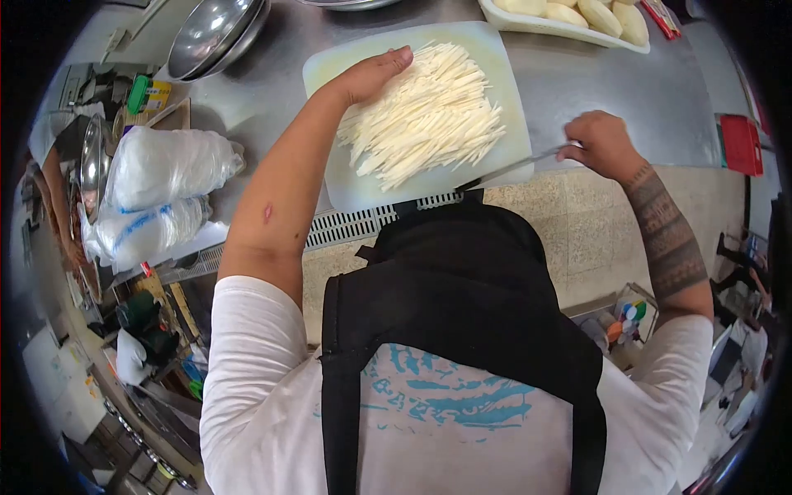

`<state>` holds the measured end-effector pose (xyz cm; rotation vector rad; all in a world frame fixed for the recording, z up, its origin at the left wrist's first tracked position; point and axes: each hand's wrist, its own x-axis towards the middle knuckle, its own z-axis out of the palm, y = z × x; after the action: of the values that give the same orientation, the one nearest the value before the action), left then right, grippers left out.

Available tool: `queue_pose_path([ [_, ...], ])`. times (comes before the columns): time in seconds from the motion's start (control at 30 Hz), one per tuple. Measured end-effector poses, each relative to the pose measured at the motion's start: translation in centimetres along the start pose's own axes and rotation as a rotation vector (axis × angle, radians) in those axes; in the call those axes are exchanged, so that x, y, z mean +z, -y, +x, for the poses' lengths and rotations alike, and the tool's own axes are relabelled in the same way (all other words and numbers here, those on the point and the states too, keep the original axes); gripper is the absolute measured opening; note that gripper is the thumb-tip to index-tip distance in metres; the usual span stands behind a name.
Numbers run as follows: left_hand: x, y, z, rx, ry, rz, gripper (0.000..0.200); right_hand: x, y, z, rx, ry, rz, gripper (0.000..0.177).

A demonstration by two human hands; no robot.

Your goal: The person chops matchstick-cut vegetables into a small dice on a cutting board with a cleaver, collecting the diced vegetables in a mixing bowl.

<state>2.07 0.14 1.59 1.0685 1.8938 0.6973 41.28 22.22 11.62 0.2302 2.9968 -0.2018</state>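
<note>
A heap of thin pale strips (433, 115) lies on a whitish cutting board (326, 66) on the metal table. My left hand (375, 76) rests against the heap's upper left side, its thumb stretched out over the strips; the other fingers are hard to make out. To the right of the board, my right hand (601, 144) is closed around the handle end of a knife (520, 165). The blade points left, low over the board's near right corner, below the heap and apart from it.
Peeled pale vegetables (602, 16) fill a white tray (544, 27) at the back right. Metal bowls (210, 41) stand at the back left, above filled plastic bags (165, 165). A red crate (740, 144) is far right. Another person's arm (56, 177) shows at far left.
</note>
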Motion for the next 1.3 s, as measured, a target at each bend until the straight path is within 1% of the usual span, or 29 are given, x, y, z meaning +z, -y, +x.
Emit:
queue_pose_path([
  [0.07,0.6,-0.6,-0.5,0.054,0.001,-0.032,0.092,1.2,0.6,3.9,-0.194,-0.023,0.055,0.04],
  [0.13,1.2,-0.3,-0.6,0.033,-0.047,-0.076,0.092,2.4,1.7,7.9,-0.276,0.063,0.036,0.039],
  [0.2,1.9,-0.4,-0.9,0.012,-0.095,-0.117,0.091,3.5,3.4,11.5,-0.319,0.09,0.093,0.039],
  [0.27,2.5,-1.7,-1.6,0.015,-0.094,-0.304,0.089,3.6,5.4,13.8,-0.351,0.113,0.147,0.039],
  [0.33,2.8,-3.2,-2.8,-0.015,-0.102,-0.354,0.087,3.0,7.0,14.8,-0.31,0.126,0.14,0.04],
  [0.37,3.0,-3.7,-3.2,-0.029,-0.096,-0.399,0.086,3.6,7.1,15.0,-0.324,0.071,0.144,0.039],
  [0.4,2.9,-3.2,-3.0,-0.032,-0.102,-0.403,0.086,3.6,7.4,15.0,-0.331,0.074,0.143,0.039],
  [0.47,2.4,-2.6,-2.5,-0.101,0.019,-0.445,0.083,3.3,7.8,14.6,-0.251,0.075,0.136,0.039],
  [0.5,2.2,-2.9,-2.5,-0.093,0.013,-0.445,0.083,3.4,7.9,14.4,-0.253,0.072,0.127,0.039],
  [0.57,1.8,-3.4,-2.7,-0.042,-0.051,-0.455,0.086,3.8,8.1,13.6,-0.201,0.039,0.136,0.04],
  [0.6,1.6,-3.1,-2.6,-0.034,-0.052,-0.452,0.086,3.8,8.0,13.0,-0.198,0.033,0.13,0.04],
  [0.67,0.6,-2.0,-2.8,0.138,-0.267,-0.771,0.087,3.7,7.5,11.5,-0.227,-0.058,0.14,0.039],
  [0.7,-0.5,-0.9,-3.2,0.19,-0.325,-0.695,0.087,2.9,7.5,10.2,-0.195,-0.112,0.141,0.04],
  [0.73,-1.6,0.1,-4.1,0.193,-0.317,-0.69,0.087,2.3,7.2,8.8,-0.187,-0.116,0.142,0.04],
  [0.8,-3.4,1.9,-6.4,0.125,-0.495,-0.556,0.078,1.1,6.4,5.9,0.004,-0.088,0.195,0.04],
  [0.83,-3.7,2.5,-7.7,0.131,-0.489,-0.555,0.078,0.3,6.4,4.3,0.12,-0.074,0.271,0.038],
  [0.87,-3.4,3.1,-9.5,0.039,-0.602,-0.357,0.073,-0.3,6.2,2.7,0.235,-0.06,0.347,0.037],
  [0.9,-2.6,3.5,-11.0,-0.052,-0.709,-0.156,0.068,0.3,5.8,1.2,0.242,-0.065,0.345,0.037],
  [0.97,1.3,4.8,-13.2,0.002,-0.852,0.409,0.075,2.9,5.2,-1.3,0.426,-0.325,0.776,0.03],
  [1.0,3.6,3.8,-14.4,0.026,-0.843,0.515,0.081,3.3,5.3,-2.1,0.435,-0.33,0.775,0.03],
  [1.03,6.1,2.2,-15.4,0.052,-0.831,0.624,0.087,3.6,5.6,-2.8,0.545,-0.303,0.793,0.028],
  [1.07,8.4,0.4,-16.0,0.105,-0.815,0.609,0.091,4.1,6.0,-3.1,0.655,-0.278,0.808,0.026],
  [1.1,10.3,-1.2,-16.1,0.158,-0.798,0.592,0.096,5.0,6.3,-3.3,0.707,-0.275,0.83,0.025],
  [1.13,11.6,-2.0,-15.6,0.169,-0.792,0.591,0.096,5.9,6.8,-3.1,0.718,-0.281,0.828,0.025],
  [1.2,13.7,-2.7,-14.8,0.304,-0.647,0.596,0.1,7.1,8.1,-2.4,0.738,-0.352,0.922,0.025],
  [1.23,14.0,-2.5,-14.0,0.315,-0.64,0.594,0.1,7.1,8.7,-1.9,0.767,-0.312,0.96,0.027],
  [1.3,14.2,-1.5,-11.9,0.261,-0.54,0.751,0.099,6.8,10.1,-1.2,0.778,-0.297,0.944,0.028],
])
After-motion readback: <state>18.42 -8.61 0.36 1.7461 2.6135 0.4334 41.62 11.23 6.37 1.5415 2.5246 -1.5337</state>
